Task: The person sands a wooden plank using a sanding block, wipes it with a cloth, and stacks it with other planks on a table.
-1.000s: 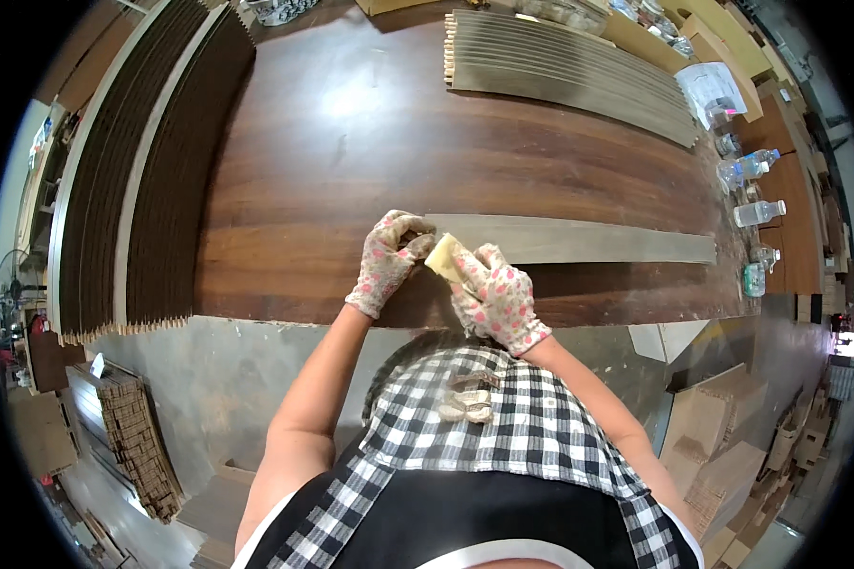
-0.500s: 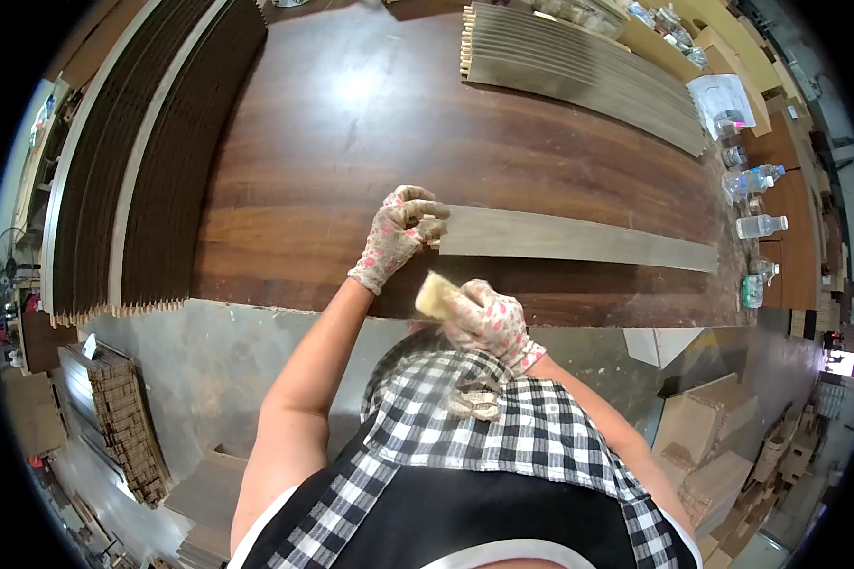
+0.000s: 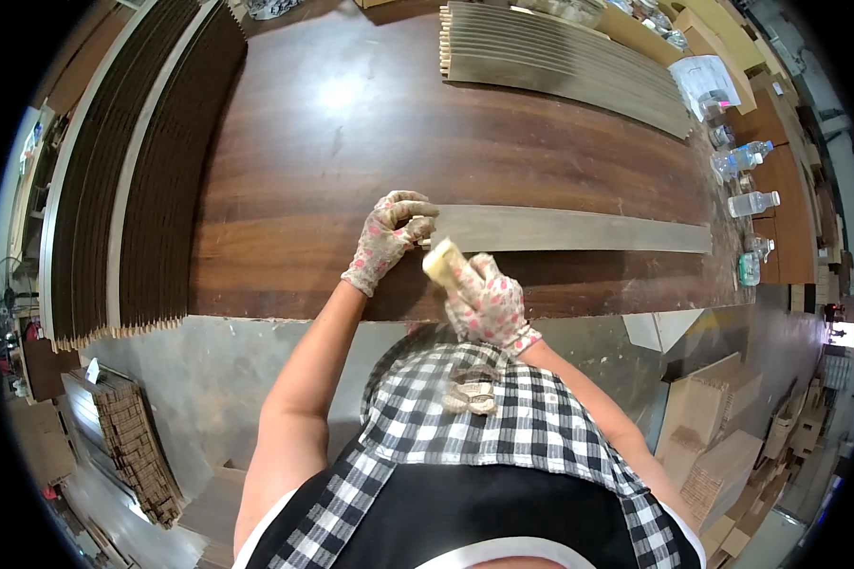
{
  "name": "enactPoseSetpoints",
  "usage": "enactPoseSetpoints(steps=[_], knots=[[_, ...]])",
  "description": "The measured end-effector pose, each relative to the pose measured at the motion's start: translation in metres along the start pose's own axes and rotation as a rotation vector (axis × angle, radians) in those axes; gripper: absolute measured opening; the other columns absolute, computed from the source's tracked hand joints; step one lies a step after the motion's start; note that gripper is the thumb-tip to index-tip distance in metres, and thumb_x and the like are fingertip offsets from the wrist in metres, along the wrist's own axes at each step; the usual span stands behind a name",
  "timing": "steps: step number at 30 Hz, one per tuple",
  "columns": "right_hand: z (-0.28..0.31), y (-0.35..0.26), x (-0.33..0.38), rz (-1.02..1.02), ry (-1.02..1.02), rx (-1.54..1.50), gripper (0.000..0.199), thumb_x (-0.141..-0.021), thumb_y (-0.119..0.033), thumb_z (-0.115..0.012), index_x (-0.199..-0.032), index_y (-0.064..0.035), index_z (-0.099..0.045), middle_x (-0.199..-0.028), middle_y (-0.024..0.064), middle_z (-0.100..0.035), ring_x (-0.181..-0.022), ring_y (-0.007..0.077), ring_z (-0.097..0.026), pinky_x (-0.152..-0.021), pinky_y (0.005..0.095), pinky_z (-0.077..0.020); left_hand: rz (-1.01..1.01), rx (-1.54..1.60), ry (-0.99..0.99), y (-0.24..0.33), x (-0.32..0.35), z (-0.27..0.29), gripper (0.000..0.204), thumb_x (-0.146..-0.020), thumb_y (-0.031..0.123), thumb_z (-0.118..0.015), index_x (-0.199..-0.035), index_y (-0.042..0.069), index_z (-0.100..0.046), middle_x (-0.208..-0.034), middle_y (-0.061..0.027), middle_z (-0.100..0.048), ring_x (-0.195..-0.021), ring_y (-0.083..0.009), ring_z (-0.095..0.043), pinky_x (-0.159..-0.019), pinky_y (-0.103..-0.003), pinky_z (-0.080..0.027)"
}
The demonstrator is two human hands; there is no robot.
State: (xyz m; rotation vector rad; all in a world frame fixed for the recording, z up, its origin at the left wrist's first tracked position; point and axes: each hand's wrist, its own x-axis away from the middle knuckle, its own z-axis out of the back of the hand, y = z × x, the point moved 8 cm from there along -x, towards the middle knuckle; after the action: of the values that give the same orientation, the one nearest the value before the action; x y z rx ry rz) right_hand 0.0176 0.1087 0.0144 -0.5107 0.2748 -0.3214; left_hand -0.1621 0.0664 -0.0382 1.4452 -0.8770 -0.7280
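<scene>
A long, flat grey-brown wooden slat lies crosswise on the dark wood table. At its left end, my left hand in a pink-dotted white glove has its fingers closed on the slat's tip. My right hand, gloved alike, grips a pale yellow sponge-like pad. That pad is just below the slat's near edge, close to its left end; whether it touches the slat I cannot tell.
Tall rows of stacked slats stand at the left. Another slat stack lies at the far right. Plastic bottles line the right edge beside a paper sheet. Cartons and bundled boards sit on the floor.
My right hand has moved up with the pad, from over the table's near edge toward the slat. My left hand stays at the slat's end. The whole view has shifted slightly.
</scene>
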Motion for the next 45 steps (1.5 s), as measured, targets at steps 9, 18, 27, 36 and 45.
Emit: enactPoseSetpoints(steps=[9,18,27,36,45], knots=[[0.008,-0.011,-0.012,0.117,0.143,0.097,0.043,-0.085,-0.030,-0.068,-0.124,-0.0124,-0.066,-0.104,0.0159,-0.059,-0.085,0.0278,-0.068,-0.062,0.0398,-0.0574,-0.095,-0.079,0.004,-0.002,-0.001,0.004,0.017,-0.091,0.007,-0.069,-0.106,0.005,-0.075,-0.120,-0.0080,-0.058,-0.099,-0.0153,-0.063,-0.084,-0.028,-0.055],[0.028,-0.006,0.007,0.109,0.245,0.082,0.039,-0.085,-0.032,-0.069,-0.120,-0.0128,-0.069,-0.110,0.0145,-0.063,-0.083,0.0259,-0.070,-0.064,0.0380,-0.0608,-0.066,-0.050,-0.006,-0.004,-0.003,0.002,0.015,-0.093,0.006,-0.068,-0.107,0.003,-0.074,-0.118,-0.0027,-0.059,-0.096,-0.0097,-0.062,-0.083,-0.025,-0.054],[0.096,0.108,0.080,-0.198,0.310,0.450,0.042,-0.085,-0.024,-0.067,-0.125,-0.0110,-0.063,-0.108,0.0115,-0.058,-0.073,0.0235,-0.065,-0.053,0.0354,-0.0573,-0.119,-0.160,0.033,0.000,-0.001,0.002,0.015,-0.095,0.008,-0.066,-0.108,0.002,-0.073,-0.117,-0.0034,-0.058,-0.093,-0.0104,-0.060,-0.076,-0.024,-0.053],[0.086,0.101,0.063,-0.114,0.348,0.320,0.036,-0.082,-0.027,-0.069,-0.115,-0.0153,-0.070,-0.108,0.0126,-0.062,-0.071,0.0235,-0.067,-0.056,0.0350,-0.0584,-0.007,-0.091,0.110,-0.004,0.006,0.002,0.015,-0.097,0.004,-0.063,-0.109,0.001,-0.071,-0.123,-0.0026,-0.056,-0.085,-0.0074,-0.058,-0.067,-0.022,-0.053],[0.189,0.202,0.121,-0.280,0.478,0.304,0.029,-0.081,-0.025,-0.072,-0.105,-0.0114,-0.062,-0.106,0.0108,-0.059,-0.070,0.0260,-0.066,-0.057,0.0396,-0.0575,-0.205,-0.481,0.299,0.059,-0.011,-0.049,0.021,-0.093,0.011,-0.068,-0.112,0.003,-0.070,-0.117,-0.0079,-0.063,-0.105,-0.0192,-0.061,-0.089,-0.032,-0.051]])
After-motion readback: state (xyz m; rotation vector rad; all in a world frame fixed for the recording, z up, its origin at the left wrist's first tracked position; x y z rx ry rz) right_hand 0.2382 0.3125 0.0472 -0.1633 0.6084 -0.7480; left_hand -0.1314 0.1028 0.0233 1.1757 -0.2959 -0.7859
